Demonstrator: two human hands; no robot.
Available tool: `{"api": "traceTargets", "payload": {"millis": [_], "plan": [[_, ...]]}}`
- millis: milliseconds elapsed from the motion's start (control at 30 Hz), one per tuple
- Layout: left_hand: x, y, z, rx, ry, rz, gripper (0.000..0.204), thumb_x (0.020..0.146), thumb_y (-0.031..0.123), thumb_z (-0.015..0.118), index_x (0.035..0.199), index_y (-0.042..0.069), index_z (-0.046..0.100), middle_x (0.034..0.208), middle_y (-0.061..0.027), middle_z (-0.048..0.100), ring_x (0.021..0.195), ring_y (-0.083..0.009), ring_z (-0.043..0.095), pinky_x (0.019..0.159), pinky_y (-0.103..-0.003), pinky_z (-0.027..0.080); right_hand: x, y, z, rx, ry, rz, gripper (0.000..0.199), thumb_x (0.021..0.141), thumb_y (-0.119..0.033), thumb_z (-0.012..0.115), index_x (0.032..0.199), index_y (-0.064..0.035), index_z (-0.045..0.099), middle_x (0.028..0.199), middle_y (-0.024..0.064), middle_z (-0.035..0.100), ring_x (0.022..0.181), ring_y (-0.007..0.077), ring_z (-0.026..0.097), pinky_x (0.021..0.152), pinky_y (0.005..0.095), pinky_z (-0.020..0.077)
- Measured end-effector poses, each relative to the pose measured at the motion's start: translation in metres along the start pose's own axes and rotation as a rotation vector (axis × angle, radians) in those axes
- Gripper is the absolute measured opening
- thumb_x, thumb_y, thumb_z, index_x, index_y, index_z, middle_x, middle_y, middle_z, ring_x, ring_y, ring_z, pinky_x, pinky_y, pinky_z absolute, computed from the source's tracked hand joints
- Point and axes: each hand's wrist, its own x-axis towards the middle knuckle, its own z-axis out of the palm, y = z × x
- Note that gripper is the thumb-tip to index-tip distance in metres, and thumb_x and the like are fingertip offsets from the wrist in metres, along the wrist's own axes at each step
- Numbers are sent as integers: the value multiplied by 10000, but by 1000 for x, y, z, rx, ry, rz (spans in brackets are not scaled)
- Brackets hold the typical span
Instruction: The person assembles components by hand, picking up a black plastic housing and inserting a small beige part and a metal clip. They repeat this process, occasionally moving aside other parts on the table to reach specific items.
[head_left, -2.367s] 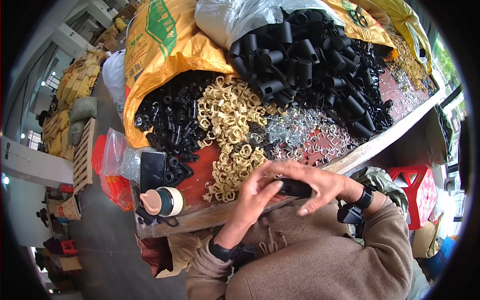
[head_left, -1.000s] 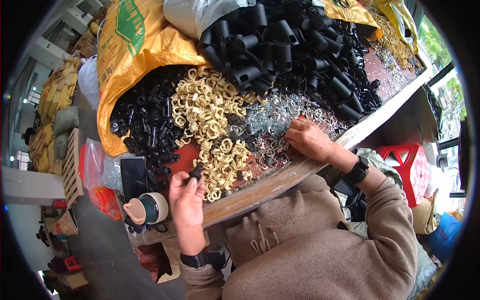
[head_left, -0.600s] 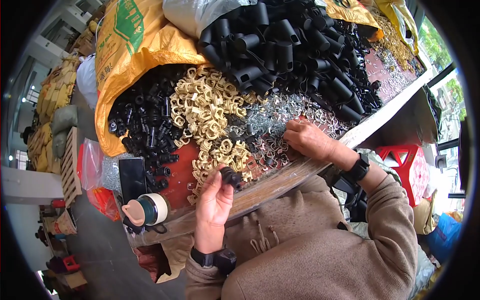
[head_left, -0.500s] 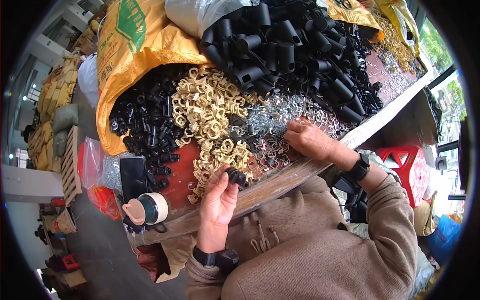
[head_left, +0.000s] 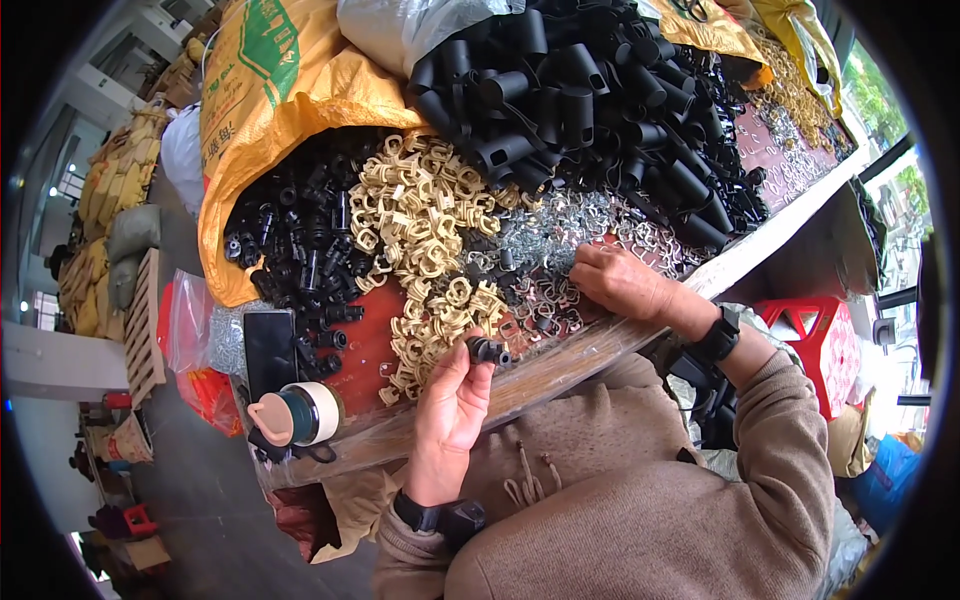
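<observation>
My left hand [head_left: 452,402] pinches a short black ribbed plastic fitting [head_left: 489,351] between thumb and fingers, above the table's front edge. My right hand [head_left: 618,280] is closed, fingertips down at the small silvery metal clips [head_left: 548,238]; whatever it pinches is hidden. Between the hands lies a heap of cream-coloured ring-shaped plastic clamps [head_left: 415,215]. Left of that heap, more black fittings [head_left: 312,262] spill from an orange woven sack [head_left: 232,190].
Black plastic tubes [head_left: 575,115] pile up at the back. A phone [head_left: 270,350] and a cup with a pink lid [head_left: 297,416] stand at the table's left corner. The wooden table edge [head_left: 540,378] runs before me. A red stool [head_left: 815,350] is at the right.
My left hand has shifted slightly to the right, and the black fitting in it now points more sideways. My right hand stays nearly in place at the metal clips.
</observation>
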Motion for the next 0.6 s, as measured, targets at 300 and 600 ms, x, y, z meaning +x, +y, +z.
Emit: {"api": "traceTargets", "payload": {"millis": [300,600], "plan": [[4,-4,-10,-60,24,6,208,812,80,511,993,-21,514,910,-136,571,782,-218,584,660,-233,535,-2,-7,0,211,75,130,64,722,-42,500,771,-7,478,765,115,448,678,273,494,601,341,419],[14,-6,-8,-171,-27,-61,245,810,93,519,1027,-20,500,921,-131,536,800,-207,542,707,-244,521,0,-27,-6,205,214,190,64,715,-26,522,775,-10,506,764,114,467,681,270,498,615,328,418]]}}
